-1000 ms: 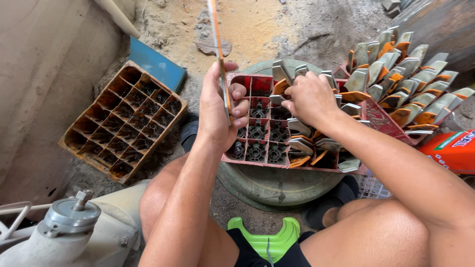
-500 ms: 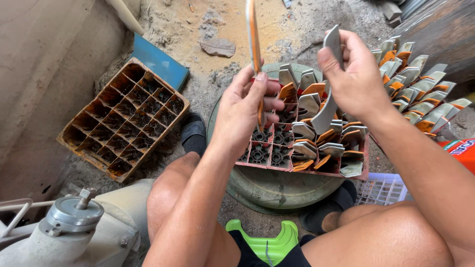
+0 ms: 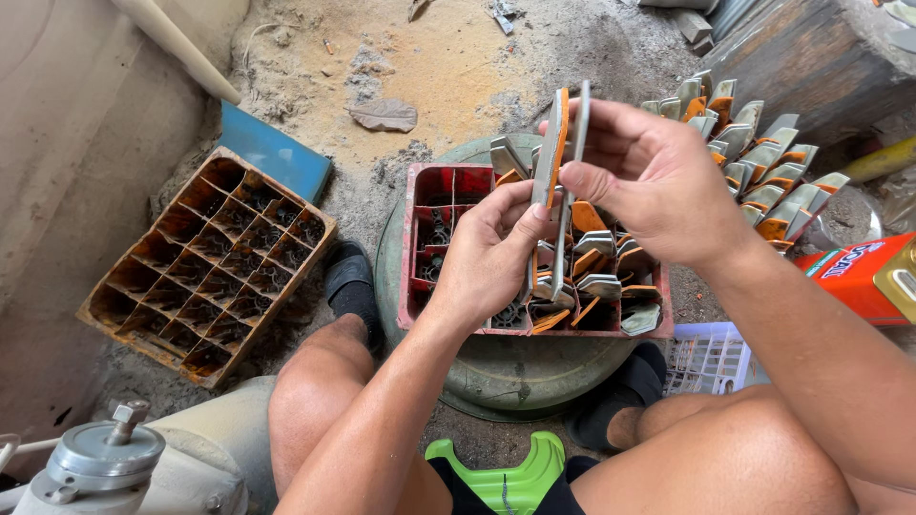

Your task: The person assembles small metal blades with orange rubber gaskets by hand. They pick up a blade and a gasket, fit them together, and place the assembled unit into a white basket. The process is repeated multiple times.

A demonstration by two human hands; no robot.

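Orange rectangular package (image 3: 863,275), right edge, printed label. Blue flat panel (image 3: 277,153) beside empty orange grid crate (image 3: 205,267). Left hand (image 3: 487,253) and right hand (image 3: 649,176) pinch upright grey-orange blades (image 3: 558,162) together above red crate (image 3: 448,191); half a second earlier, each hand held one apart.

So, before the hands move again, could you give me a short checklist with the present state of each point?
1. Left hand holds the orange-edged piece: ok.
2. Right hand pinches the grey piece: ok.
3. The two pieces stand upright side by side: ok; touching: cannot tell.
4. Red crate has free cells on its left side: ok.
5. Crate rests flat on the round green base: ok.
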